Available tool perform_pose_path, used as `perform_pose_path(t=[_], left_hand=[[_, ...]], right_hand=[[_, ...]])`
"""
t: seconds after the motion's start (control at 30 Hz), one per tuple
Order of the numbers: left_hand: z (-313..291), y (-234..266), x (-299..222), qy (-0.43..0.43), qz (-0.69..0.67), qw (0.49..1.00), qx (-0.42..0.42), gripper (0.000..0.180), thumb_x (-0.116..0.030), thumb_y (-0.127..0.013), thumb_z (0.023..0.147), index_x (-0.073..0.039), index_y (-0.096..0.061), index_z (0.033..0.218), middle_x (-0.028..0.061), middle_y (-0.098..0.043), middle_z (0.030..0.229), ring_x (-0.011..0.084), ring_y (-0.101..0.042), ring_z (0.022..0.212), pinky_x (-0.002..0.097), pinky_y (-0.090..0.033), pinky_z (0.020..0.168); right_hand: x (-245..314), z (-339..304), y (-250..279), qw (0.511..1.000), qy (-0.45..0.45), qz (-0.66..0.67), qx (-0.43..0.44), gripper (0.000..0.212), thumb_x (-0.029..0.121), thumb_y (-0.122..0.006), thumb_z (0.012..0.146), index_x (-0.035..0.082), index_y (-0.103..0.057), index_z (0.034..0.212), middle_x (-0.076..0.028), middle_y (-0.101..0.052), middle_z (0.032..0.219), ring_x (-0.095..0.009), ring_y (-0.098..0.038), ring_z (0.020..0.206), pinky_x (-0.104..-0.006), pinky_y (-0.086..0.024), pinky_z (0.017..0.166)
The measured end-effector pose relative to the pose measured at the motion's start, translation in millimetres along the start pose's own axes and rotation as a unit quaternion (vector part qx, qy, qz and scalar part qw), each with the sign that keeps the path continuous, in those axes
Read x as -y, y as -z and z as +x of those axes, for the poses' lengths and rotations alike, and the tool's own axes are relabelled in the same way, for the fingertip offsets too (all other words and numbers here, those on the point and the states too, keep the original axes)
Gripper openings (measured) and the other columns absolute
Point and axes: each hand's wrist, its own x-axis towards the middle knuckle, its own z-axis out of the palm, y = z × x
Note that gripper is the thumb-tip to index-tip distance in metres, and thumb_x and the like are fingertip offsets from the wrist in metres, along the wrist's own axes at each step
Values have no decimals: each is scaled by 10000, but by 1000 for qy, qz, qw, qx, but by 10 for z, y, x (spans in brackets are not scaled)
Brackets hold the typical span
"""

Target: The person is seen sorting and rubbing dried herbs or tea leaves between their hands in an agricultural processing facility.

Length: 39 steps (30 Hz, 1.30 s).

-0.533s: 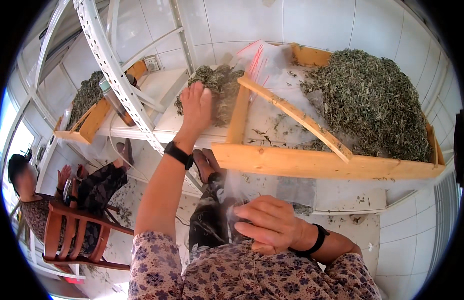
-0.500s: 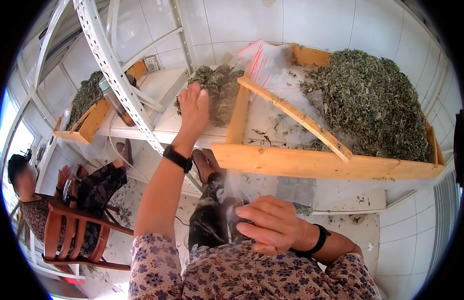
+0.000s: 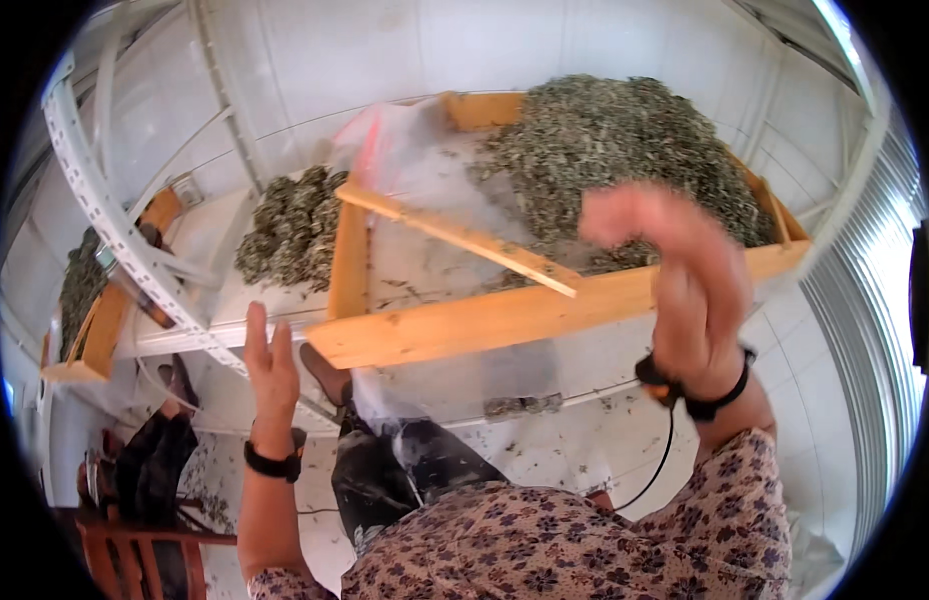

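My left hand (image 3: 272,372) is raised just in front of the shelf edge, fingers stretched out and holding nothing. Behind it lies a small heap of dried grey-green leaves (image 3: 290,235). My right hand (image 3: 690,275) is lifted over the front right of a wooden tray (image 3: 465,325); motion blurs it, but its bent fingers stand apart with nothing seen between them. A large pile of dried leaves (image 3: 625,150) fills the tray's right side. A loose wooden strip (image 3: 460,238) lies slantwise across the tray. Clear plastic bags with red edging (image 3: 363,150) lie at the tray's back left.
White perforated metal posts (image 3: 110,210) stand at the left. Beyond them sits another wooden tray of leaves (image 3: 100,330) and a jar-like container (image 3: 135,285). A wooden chair (image 3: 135,555) and a person's legs (image 3: 150,460) show at lower left. A black cord (image 3: 660,465) hangs by my right wrist.
My left hand has left the small leaf heap and moved down and left. My right hand has risen from near my body to over the tray's front. The view has turned to the right.
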Motion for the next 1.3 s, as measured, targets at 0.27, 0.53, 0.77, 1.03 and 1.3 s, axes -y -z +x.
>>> perform_pose_path(t=[0.27,0.53,0.77,1.03,1.3], left_hand=[[-292,181,-142,9,-4,999,36,497,-105,-503,888,110,-309,1292,235,-347,1341,267,-396,1200,341,-305,1000],[-635,354,2,35,-19,998,49,434,-55,-505,879,59,-372,1276,195,-374,1318,236,-472,1090,326,-387,907],[-894,597,166,85,21,994,64,381,-57,-531,863,88,-437,1202,197,-425,1272,217,-520,997,317,-417,863],[-1120,666,432,118,-47,992,14,321,-42,-528,864,76,-476,1158,214,-428,1270,198,-525,981,303,-415,869],[-1175,689,334,146,-59,987,15,257,-42,-526,871,77,-519,1098,118,-541,1065,121,-489,918,258,-402,822]], right_hand=[[-903,660,454,937,-204,-113,260,360,119,-459,865,22,-486,1211,-145,-565,1132,-209,-546,1024,-315,-460,839],[-1600,611,-47,764,-196,-289,543,689,111,-674,652,29,-379,1270,-166,-353,1343,-313,-339,1241,-383,-342,992],[-1889,437,-501,696,-158,-314,626,888,43,-744,536,66,-309,1309,-125,-242,1412,-289,-322,1255,-377,-377,964],[-2062,233,-695,671,-60,-354,649,1043,-38,-725,537,195,-175,1392,-78,-195,1445,-307,-437,1164,-373,-441,891],[-2055,300,-673,634,-222,-326,665,842,26,-628,693,190,-187,1392,-175,-484,1160,-312,-516,1031,-402,-443,839]])
